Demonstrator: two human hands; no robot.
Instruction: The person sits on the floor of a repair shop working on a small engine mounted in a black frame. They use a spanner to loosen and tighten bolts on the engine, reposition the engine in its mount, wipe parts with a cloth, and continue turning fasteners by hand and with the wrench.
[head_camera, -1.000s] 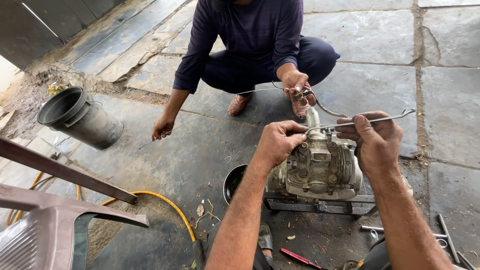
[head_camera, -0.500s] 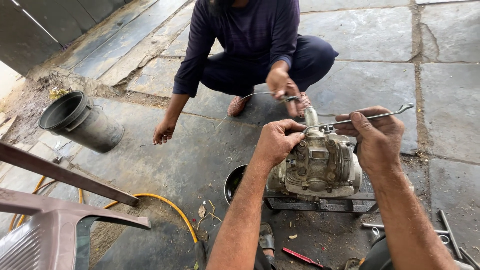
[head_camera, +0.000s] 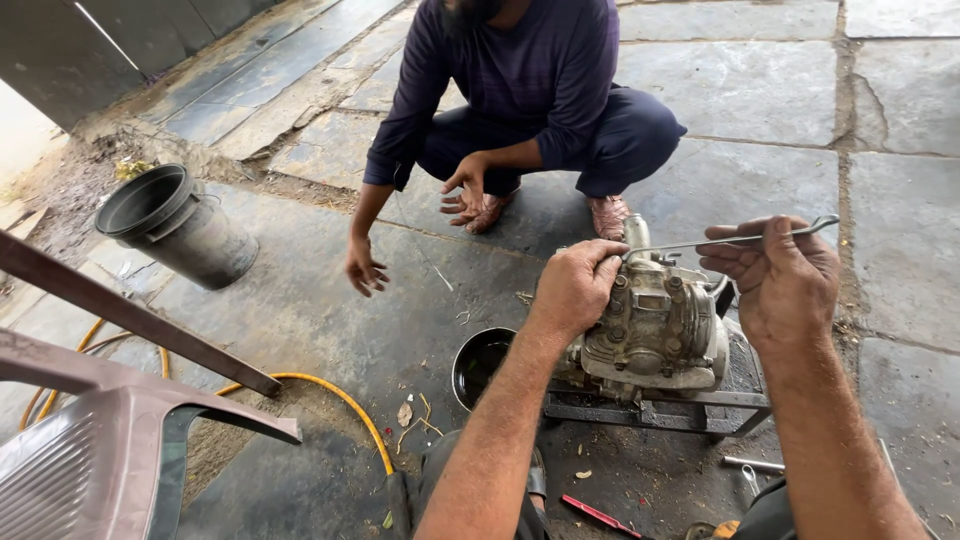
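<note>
I am gripping the engine block (head_camera: 655, 335) on its metal stand (head_camera: 650, 408) with my left hand (head_camera: 575, 285), my right hand (head_camera: 785, 275) closing around a long wrench (head_camera: 740, 240); beside it, a black bowl (head_camera: 480, 365) is holding dark liquid.

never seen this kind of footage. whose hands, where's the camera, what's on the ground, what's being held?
The camera sits on a person's head and looks down, so the two bare forearms entering from the bottom are the wearer's own. The left hand grips the top of a grimy metal engine block resting on a dark metal stand. The right hand holds a long thin wrench laid across the engine's top. On the stone floor lie a black bowl, a yellow hose, a tipped grey bucket and small tools. A second person crouches opposite, hands empty.
</note>
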